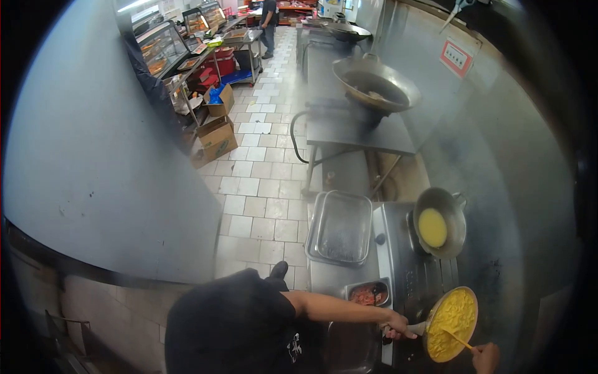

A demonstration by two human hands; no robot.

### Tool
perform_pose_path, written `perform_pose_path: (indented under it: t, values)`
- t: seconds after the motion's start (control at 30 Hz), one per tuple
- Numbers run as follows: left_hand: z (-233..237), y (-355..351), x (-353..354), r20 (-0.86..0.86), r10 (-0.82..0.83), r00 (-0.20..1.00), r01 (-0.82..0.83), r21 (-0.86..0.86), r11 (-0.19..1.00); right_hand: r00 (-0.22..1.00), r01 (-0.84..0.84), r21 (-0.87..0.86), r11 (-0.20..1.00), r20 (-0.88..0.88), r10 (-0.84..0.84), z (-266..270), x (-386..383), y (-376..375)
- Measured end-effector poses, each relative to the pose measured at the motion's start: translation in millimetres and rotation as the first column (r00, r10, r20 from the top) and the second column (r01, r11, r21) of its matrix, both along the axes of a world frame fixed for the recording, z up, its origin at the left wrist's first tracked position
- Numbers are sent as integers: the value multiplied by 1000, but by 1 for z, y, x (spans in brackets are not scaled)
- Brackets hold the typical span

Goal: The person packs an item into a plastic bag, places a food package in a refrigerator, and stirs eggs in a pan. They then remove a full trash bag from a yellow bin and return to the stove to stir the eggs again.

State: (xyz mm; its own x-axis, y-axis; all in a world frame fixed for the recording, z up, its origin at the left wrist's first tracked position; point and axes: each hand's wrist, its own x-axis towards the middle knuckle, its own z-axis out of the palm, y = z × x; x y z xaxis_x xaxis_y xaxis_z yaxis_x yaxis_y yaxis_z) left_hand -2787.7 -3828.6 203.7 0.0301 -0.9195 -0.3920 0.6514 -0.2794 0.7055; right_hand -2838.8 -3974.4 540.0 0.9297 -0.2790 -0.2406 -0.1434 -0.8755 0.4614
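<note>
My left hand [398, 326] is wrapped round the handle of a frying pan [476, 316] on the stove [400, 274]. Soft yellow scrambled egg [458, 311] fills the pan. At the lower right, my right hand [486, 359] is closed on a thin yellow stirring utensil [460, 340]. The utensil's far end is in the egg, so its shape is hidden. A metal container of chopped reddish food [369, 294] sits just beyond my left forearm.
A wok [456, 218] with yellow liquid stands farther along the stove. Stacked clear trays [339, 227] lie on the counter. A larger wok [398, 90] stands beyond. Cardboard boxes [216, 140] sit on the tiled floor [255, 206]; another person [268, 25] stands far back.
</note>
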Motion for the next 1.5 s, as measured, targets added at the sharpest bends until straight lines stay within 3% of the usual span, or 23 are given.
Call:
perform_pose_path:
  t: [0.03,0.07,0.13,0.17,0.2,0.23,0.3,0.33,0.4,0.7,0.77,0.9,1.0,1.07,1.2,1.27,1.4,1.5]
  values:
    - [12,7,2,78,49,996,-50,5,999,998,-65,157,985,-2,66,-35,12,-49]
    - [21,11,-5,138,78,987,-80,5,997,994,-101,310,945,-8,109,-103,1,-158]
    - [-34,-8,3,-94,-51,994,32,-189,981,989,-43,464,885,-105,103,-113,8,-144]
    - [-75,-27,4,-327,-114,938,36,-235,971,982,41,377,925,-187,33,-105,6,-116]
    - [-125,-37,4,189,28,982,100,-634,767,983,114,395,912,-180,-45,-103,5,-100]
    - [-55,-6,1,-295,-101,950,17,-275,961,965,155,352,923,-254,-66,-106,7,-98]
    - [15,9,-5,-51,70,996,-63,126,990,986,106,221,969,-149,-74,-170,-1,-173]
    - [29,11,-9,78,136,988,-150,204,967,962,234,62,970,-160,-222,-158,-2,-155]
    - [16,11,-3,-7,116,993,-113,155,981,971,225,-47,973,-78,-228,-163,1,-161]
    - [25,11,-6,64,127,990,-137,203,970,918,118,-81,990,389,-77,-228,11,-246]
    - [24,7,-1,92,83,992,-103,235,967,880,255,99,962,388,-273,-228,15,-242]
    - [29,9,-1,113,58,992,-83,233,969,900,190,246,951,344,-269,-226,18,-237]
    - [23,8,-2,133,68,989,-99,242,965,914,56,318,946,366,-177,-221,9,-239]
    - [22,8,-1,110,62,992,-84,218,972,873,-131,270,954,488,-19,-216,-7,-232]
    - [23,8,0,112,55,992,-78,212,974,875,-170,254,952,483,28,-191,-32,-194]
    - [21,8,0,110,51,993,-74,216,974,852,-274,68,959,479,210,-186,-40,-182]
    - [17,8,-2,103,83,991,-104,218,970,862,-241,-36,970,452,231,-179,-57,-160]
    - [22,7,0,89,70,994,-86,195,977,804,-270,-157,950,506,313,-170,-61,-166]
